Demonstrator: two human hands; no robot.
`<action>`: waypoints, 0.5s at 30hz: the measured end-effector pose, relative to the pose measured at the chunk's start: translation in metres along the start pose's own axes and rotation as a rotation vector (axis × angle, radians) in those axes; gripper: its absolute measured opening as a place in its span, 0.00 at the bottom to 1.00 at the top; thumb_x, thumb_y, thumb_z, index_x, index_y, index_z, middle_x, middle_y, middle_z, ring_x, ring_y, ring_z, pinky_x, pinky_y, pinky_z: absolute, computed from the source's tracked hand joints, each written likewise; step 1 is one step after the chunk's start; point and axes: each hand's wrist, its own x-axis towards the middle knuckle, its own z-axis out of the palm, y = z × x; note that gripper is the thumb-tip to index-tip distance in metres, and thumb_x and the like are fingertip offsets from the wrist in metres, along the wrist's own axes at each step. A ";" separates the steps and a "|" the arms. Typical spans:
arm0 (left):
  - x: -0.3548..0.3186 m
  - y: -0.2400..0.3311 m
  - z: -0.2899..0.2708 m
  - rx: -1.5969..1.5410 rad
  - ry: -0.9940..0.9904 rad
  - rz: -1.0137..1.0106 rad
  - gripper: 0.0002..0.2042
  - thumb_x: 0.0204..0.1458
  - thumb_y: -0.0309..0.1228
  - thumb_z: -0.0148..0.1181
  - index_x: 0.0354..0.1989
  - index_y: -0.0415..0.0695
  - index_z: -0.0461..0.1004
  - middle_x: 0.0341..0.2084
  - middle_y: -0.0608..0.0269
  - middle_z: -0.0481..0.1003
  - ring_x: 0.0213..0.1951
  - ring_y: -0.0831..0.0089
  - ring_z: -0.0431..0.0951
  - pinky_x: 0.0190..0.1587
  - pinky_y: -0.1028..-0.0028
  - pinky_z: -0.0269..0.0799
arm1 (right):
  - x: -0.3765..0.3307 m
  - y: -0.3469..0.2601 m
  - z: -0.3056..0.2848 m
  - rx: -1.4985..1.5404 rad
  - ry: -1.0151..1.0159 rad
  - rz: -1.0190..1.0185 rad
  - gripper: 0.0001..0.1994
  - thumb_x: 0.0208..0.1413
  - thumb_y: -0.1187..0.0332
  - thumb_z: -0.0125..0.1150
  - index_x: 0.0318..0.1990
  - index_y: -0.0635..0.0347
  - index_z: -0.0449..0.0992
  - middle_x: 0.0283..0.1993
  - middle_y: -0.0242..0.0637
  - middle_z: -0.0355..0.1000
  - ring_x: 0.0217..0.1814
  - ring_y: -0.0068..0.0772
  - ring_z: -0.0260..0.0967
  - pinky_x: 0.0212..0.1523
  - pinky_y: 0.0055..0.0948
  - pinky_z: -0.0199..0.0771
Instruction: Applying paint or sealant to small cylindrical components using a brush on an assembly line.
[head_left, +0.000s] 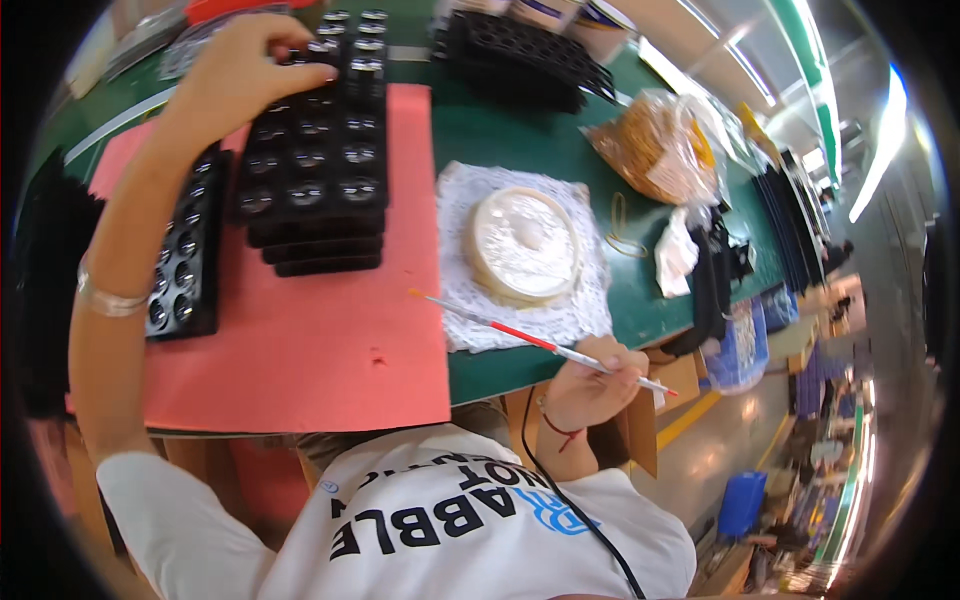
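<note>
Left hand (245, 65) is resting fingers-down on the stacked black trays (312, 150) atop the red mat (330, 340), gripping nothing. Right hand (590, 385) is pinching a thin brush (520, 338) at the counter (500, 130) edge. Judged step: tending tray parts; next calls for a steady brush tip.

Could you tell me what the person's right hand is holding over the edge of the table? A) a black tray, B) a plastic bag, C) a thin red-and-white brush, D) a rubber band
C: the right hand grips a thin red-and-white brush whose tip points toward the red mat, while the left hand rests on the stacked black trays.
</note>
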 end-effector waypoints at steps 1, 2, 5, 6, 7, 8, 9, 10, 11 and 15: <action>-0.007 0.000 -0.006 0.009 0.064 0.004 0.16 0.40 0.34 0.63 0.34 0.37 0.69 0.27 0.63 0.68 0.32 0.76 0.67 0.37 0.76 0.63 | 0.002 -0.001 0.005 0.026 -0.007 0.015 0.10 0.57 0.62 0.47 0.27 0.55 0.60 0.26 0.28 0.59 0.27 0.18 0.55 0.29 0.18 0.54; -0.016 0.007 -0.013 0.008 0.125 0.014 0.16 0.40 0.33 0.62 0.36 0.37 0.69 0.27 0.63 0.67 0.32 0.77 0.66 0.38 0.77 0.63 | 0.004 -0.001 0.006 0.042 -0.008 0.024 0.10 0.57 0.62 0.46 0.27 0.56 0.61 0.25 0.29 0.59 0.26 0.19 0.55 0.28 0.19 0.54; -0.053 0.074 -0.018 -0.257 0.243 -0.077 0.11 0.37 0.25 0.59 0.32 0.39 0.68 0.24 0.65 0.67 0.31 0.72 0.66 0.38 0.78 0.62 | 0.021 -0.005 -0.016 -0.488 -0.043 -0.482 0.15 0.60 0.58 0.36 0.26 0.58 0.60 0.19 0.30 0.56 0.19 0.23 0.53 0.22 0.22 0.52; -0.065 0.084 -0.016 -0.099 0.225 0.199 0.09 0.35 0.23 0.58 0.29 0.40 0.69 0.25 0.64 0.68 0.30 0.69 0.67 0.36 0.74 0.63 | 0.026 -0.009 -0.025 -0.626 -0.007 -0.611 0.17 0.61 0.57 0.34 0.26 0.59 0.60 0.16 0.31 0.54 0.17 0.24 0.52 0.20 0.22 0.51; -0.082 0.096 -0.016 -0.070 0.137 0.313 0.08 0.33 0.24 0.59 0.25 0.43 0.69 0.25 0.64 0.68 0.28 0.68 0.66 0.34 0.70 0.63 | 0.029 -0.014 -0.030 -0.638 0.021 -0.614 0.18 0.60 0.56 0.36 0.25 0.60 0.61 0.15 0.31 0.56 0.17 0.24 0.52 0.20 0.23 0.52; -0.102 0.104 -0.013 0.067 0.065 0.475 0.09 0.32 0.27 0.62 0.24 0.44 0.69 0.25 0.64 0.68 0.27 0.66 0.66 0.31 0.68 0.61 | 0.032 -0.015 -0.034 -0.637 0.044 -0.615 0.19 0.59 0.54 0.37 0.25 0.60 0.62 0.14 0.32 0.58 0.17 0.24 0.53 0.19 0.23 0.53; -0.136 0.108 -0.019 0.035 0.042 0.466 0.12 0.30 0.31 0.63 0.25 0.43 0.70 0.26 0.63 0.69 0.27 0.65 0.67 0.29 0.70 0.60 | 0.035 -0.011 -0.029 -0.633 0.018 -0.581 0.19 0.59 0.54 0.37 0.25 0.60 0.62 0.14 0.32 0.58 0.17 0.23 0.52 0.20 0.23 0.52; -0.147 0.113 -0.014 -0.048 -0.033 0.467 0.14 0.29 0.31 0.64 0.26 0.42 0.70 0.27 0.64 0.70 0.26 0.65 0.67 0.28 0.70 0.61 | 0.036 -0.011 -0.032 -0.640 0.016 -0.580 0.19 0.59 0.54 0.37 0.25 0.60 0.62 0.14 0.32 0.58 0.17 0.23 0.52 0.20 0.23 0.52; -0.154 0.112 -0.008 -0.150 -0.084 0.408 0.14 0.28 0.29 0.64 0.27 0.42 0.70 0.27 0.63 0.70 0.26 0.65 0.68 0.28 0.70 0.63 | 0.038 -0.013 -0.031 -0.641 -0.014 -0.573 0.19 0.59 0.54 0.38 0.25 0.60 0.62 0.14 0.32 0.58 0.17 0.23 0.52 0.20 0.23 0.51; -0.181 0.096 0.030 -0.288 -0.075 0.134 0.18 0.25 0.22 0.62 0.31 0.41 0.70 0.27 0.62 0.73 0.26 0.67 0.71 0.30 0.71 0.67 | 0.039 -0.009 -0.030 -0.645 -0.014 -0.590 0.18 0.59 0.56 0.38 0.24 0.59 0.62 0.14 0.31 0.56 0.16 0.23 0.50 0.20 0.23 0.49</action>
